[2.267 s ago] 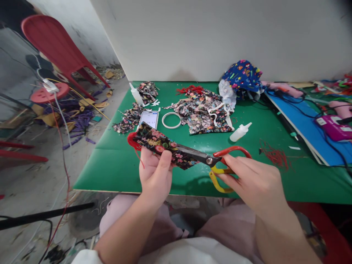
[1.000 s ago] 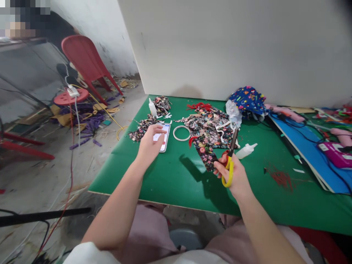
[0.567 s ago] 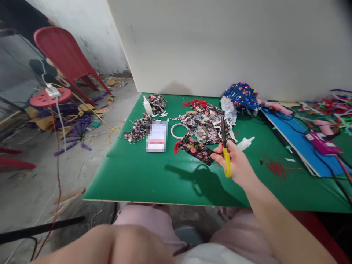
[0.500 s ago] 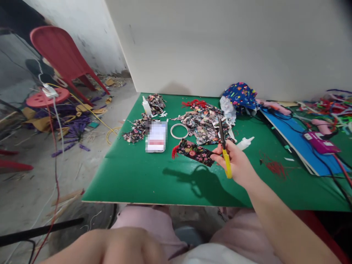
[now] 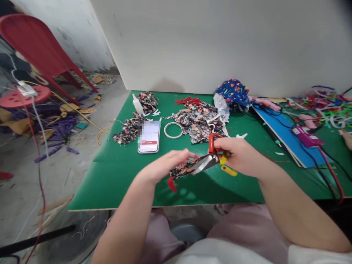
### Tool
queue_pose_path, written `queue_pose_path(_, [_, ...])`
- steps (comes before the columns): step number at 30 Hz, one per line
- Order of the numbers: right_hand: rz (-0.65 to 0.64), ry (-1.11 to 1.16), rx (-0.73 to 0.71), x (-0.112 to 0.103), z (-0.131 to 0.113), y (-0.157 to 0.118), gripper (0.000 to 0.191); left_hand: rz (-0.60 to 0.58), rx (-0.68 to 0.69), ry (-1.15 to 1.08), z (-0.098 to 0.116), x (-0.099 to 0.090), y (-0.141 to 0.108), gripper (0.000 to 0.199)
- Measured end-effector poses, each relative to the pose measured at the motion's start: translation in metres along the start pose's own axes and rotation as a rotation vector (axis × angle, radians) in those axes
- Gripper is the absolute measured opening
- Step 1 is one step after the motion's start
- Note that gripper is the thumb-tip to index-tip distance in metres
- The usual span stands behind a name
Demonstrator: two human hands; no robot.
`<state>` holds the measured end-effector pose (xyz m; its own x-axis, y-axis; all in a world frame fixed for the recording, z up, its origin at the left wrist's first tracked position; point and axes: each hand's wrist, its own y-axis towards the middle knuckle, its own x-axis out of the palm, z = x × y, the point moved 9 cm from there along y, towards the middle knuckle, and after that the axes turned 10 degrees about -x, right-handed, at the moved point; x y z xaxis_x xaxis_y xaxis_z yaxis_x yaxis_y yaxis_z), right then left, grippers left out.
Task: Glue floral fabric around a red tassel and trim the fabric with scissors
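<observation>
My right hand (image 5: 239, 156) is closed around scissors (image 5: 205, 164) with red and yellow handles. Their metal blades point left, over a dark floral fabric strip (image 5: 183, 169) that has a red tassel at its lower left end. At the strip's far side is my left hand (image 5: 172, 163), its fingers along the upper edge and partly hidden behind the cloth; it grips the strip. Both hands are above the green table (image 5: 110, 187). Whether the blades touch the cloth I cannot tell.
Behind my hands lie a phone (image 5: 148, 137), a white ring (image 5: 173, 130), floral fabric pieces (image 5: 200, 119) and a glue bottle (image 5: 137, 105). To the right are a blue folder (image 5: 288, 135), a magenta box (image 5: 308, 136) with cables and another person's hand (image 5: 347, 139).
My left hand has come up from my lap to the floral strip. The scissors have swung from upright to pointing left, across the strip, which is tilted differently. The view has shifted right.
</observation>
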<state>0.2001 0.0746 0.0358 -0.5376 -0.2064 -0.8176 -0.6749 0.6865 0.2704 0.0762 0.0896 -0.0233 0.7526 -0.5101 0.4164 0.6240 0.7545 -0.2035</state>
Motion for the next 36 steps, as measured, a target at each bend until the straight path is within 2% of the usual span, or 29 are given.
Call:
queue_pose_path(1, [-0.012,-0.019,-0.031,-0.003,-0.002,0.004,0.017,-0.172,-0.197,-0.109,-0.023,0.020,0.007,0.041])
queue_pose_path(3, [0.016,-0.062,-0.066,-0.012,-0.005,0.011,0.018,-0.238,-0.273,-0.188,-0.041,0.035,0.016,0.042])
queue_pose_path(5, [0.119,-0.123,-0.082,-0.025,-0.007,0.014,0.018,-0.203,-0.251,-0.274,-0.048,0.036,0.023,0.038])
queue_pose_path(7, [0.259,-0.150,-0.072,-0.036,-0.006,0.009,0.014,-0.134,-0.197,-0.346,-0.049,0.030,0.028,0.033])
queue_pose_path(9, [0.383,-0.070,-0.012,-0.041,0.002,-0.004,0.011,-0.058,-0.126,-0.398,-0.046,0.019,0.030,0.028])
queue_pose_path(11, [0.441,0.104,0.095,-0.033,0.016,-0.019,0.023,0.023,-0.029,-0.441,-0.038,0.006,0.030,0.027])
queue_pose_path(12, [0.403,0.178,0.169,-0.023,0.024,-0.025,0.027,0.050,0.032,-0.454,-0.033,0.001,0.028,0.027])
queue_pose_path(14, [0.384,0.204,0.191,-0.014,0.026,-0.033,0.036,0.067,0.156,-0.459,-0.020,-0.005,0.024,0.027])
queue_pose_path(17, [0.311,0.046,0.070,-0.012,0.008,-0.030,0.058,0.047,0.278,-0.413,-0.006,-0.004,0.015,0.024])
queue_pose_path(18, [0.307,-0.024,0.028,-0.015,0.002,-0.029,0.060,0.051,0.292,-0.392,-0.004,-0.004,0.013,0.023])
queue_pose_path(21, [0.312,-0.214,-0.020,-0.024,-0.008,-0.032,0.057,0.085,0.297,-0.319,-0.005,-0.004,0.010,0.024])
queue_pose_path(26, [0.219,-0.383,-0.058,-0.015,-0.009,-0.042,0.052,0.109,0.302,-0.266,-0.008,-0.005,0.008,0.026])
queue_pose_path(31, [0.152,-0.348,-0.004,-0.003,0.002,-0.047,0.053,0.010,0.312,-0.259,-0.008,0.006,0.010,0.021])
queue_pose_path(36, [0.106,-0.305,0.017,0.002,0.006,-0.046,0.054,-0.029,0.290,-0.222,-0.012,0.014,0.012,0.022])
